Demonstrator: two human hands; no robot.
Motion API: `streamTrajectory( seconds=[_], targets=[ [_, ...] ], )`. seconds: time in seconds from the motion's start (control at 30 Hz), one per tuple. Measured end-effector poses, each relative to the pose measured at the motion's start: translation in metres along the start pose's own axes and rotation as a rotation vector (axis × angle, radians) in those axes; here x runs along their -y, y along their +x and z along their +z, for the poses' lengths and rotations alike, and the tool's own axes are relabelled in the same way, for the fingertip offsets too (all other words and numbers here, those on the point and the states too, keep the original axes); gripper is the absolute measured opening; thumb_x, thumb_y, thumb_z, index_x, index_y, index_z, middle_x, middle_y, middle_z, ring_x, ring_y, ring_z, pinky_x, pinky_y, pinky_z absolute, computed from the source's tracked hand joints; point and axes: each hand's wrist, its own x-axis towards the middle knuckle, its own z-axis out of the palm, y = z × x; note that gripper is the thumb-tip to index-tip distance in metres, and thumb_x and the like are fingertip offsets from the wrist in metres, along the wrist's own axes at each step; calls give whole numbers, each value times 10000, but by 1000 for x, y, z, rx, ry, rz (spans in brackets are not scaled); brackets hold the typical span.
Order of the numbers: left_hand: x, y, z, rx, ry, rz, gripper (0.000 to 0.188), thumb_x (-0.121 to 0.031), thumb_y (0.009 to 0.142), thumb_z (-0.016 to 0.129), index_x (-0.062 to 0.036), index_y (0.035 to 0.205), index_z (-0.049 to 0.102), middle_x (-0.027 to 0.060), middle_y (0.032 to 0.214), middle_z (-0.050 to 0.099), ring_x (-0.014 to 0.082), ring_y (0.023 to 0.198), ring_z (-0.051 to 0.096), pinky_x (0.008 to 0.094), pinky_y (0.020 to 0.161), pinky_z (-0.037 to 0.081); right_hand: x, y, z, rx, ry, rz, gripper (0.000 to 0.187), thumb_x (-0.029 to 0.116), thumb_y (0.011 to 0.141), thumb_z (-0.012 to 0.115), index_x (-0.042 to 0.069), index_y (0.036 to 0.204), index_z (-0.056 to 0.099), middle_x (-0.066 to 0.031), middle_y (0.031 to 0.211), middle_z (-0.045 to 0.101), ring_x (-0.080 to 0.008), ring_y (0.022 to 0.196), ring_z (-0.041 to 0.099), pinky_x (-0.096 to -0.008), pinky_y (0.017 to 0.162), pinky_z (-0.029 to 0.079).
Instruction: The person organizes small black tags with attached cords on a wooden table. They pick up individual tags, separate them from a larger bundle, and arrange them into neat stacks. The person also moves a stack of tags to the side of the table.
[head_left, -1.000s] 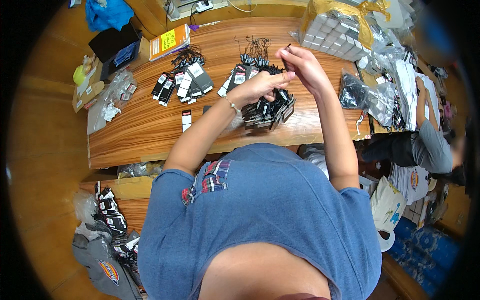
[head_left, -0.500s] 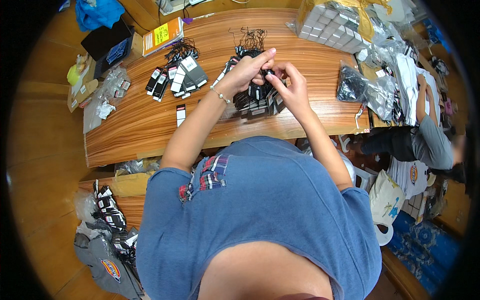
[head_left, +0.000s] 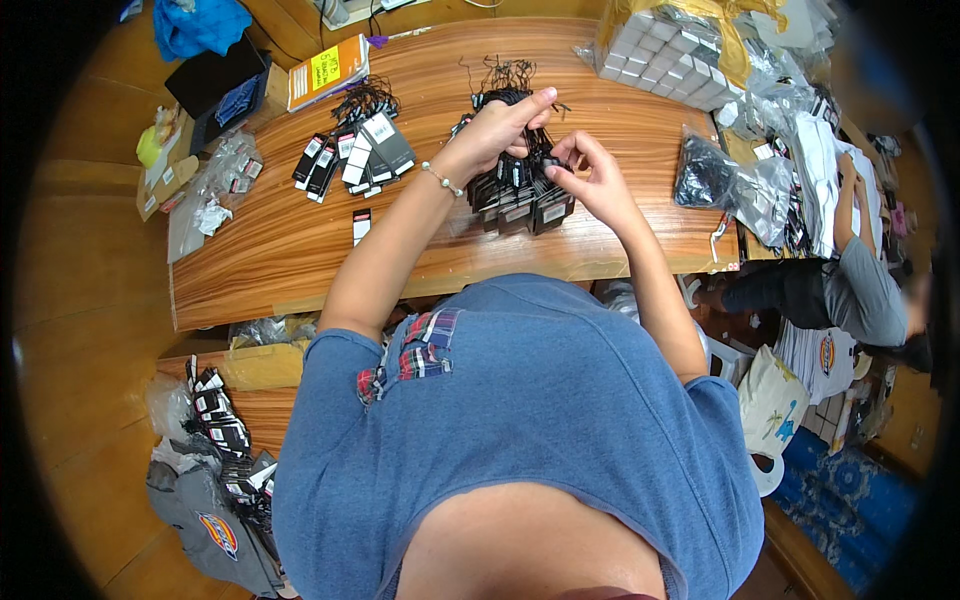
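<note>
Head view: the left hand is closed on the dark cords of a bundle of black tags, its thumb stretched outward. The tags spread just on the person's side of that fist; whether their edges rest on the wood cannot be told. At the bundle's right side, the right hand has thumb and fingers bent close together near the cords; whether they pinch one is too small to tell. Beyond the left hand, loose black cords lie across the table, a striped brown wooden top that runs out to both sides of the hands, with tan tape along its near edge.

Left of the left hand sits a fanned pile of tags, with a lone tag nearer the person. Farther off that way are an orange-and-white booklet, crumpled clear plastic and a blue bag by the wooden wall. To the right of the right hand is a clear bag of black items; beyond it, farther from the person, stands a taped carton of small white boxes. Well to the right, a co-worker in a grey shirt reaches over white garments
</note>
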Motion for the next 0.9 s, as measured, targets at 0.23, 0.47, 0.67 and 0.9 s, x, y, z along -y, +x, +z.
streamTrajectory(
  seconds=[0.23,0.47,0.67,0.9],
  targets=[
    [-14,-4,9,-47,204,24,449,-477,826,505,-158,523,421,-85,470,310,21,388,243,177,386,178,6,17,7,78,680,86,379,15,745,554,25,1077,372,-68,1060,497,-169,1004,484,-290,883,359],
    [-14,1,10,-174,324,96,468,-490,824,496,-128,531,451,-54,474,369,38,405,306,193,392,249,13,35,0,244,612,281,278,101,758,601,48,981,443,-72,866,582,-103,868,522,-238,805,390],
    [-13,1,11,-233,338,248,470,-474,827,499,-101,545,456,-38,479,386,66,460,352,217,439,289,24,40,0,267,391,278,296,217,756,639,-15,920,558,-79,827,608,-116,744,548,-243,706,426],
    [-7,5,7,-236,149,256,444,-419,871,454,-94,568,454,-22,484,411,68,419,357,196,404,271,19,35,2,254,369,394,233,220,835,545,-8,817,587,-29,707,586,-92,665,526,-243,645,424]
  ],
)
